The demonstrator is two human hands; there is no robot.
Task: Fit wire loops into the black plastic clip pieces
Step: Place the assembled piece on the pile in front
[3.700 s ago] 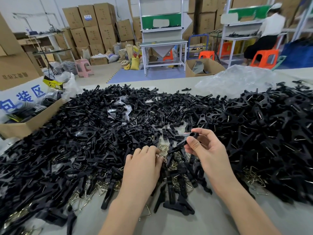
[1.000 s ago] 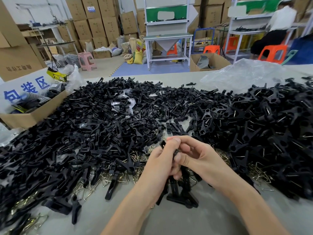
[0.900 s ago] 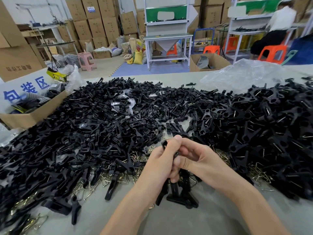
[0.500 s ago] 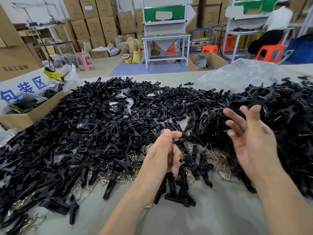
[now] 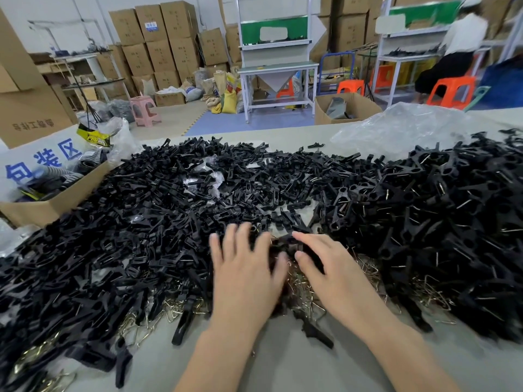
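Observation:
A wide heap of loose black plastic clip pieces [image 5: 147,222] covers the left and middle of the table. A second heap of clip pieces with wire loops showing in them [image 5: 441,210] lies at the right. Brass-coloured wire loops [image 5: 175,309] lie scattered along the heaps' near edge. My left hand [image 5: 246,273] is palm down with fingers spread over the clips and loops in the middle. Beside it my right hand [image 5: 331,270] also lies palm down, fingers reaching onto the black pieces. Both hands are blurred; neither visibly holds anything.
A cardboard box [image 5: 53,199] with dark items stands at the table's left edge. A crumpled clear plastic bag [image 5: 402,128] lies at the back right. Bare grey tabletop [image 5: 283,360] shows near me between my forearms. A person sits at a workbench far right.
My hands held a clip together, then parted and the right hand rose open to the right. Now both hands have dropped palm down onto the pile in the middle.

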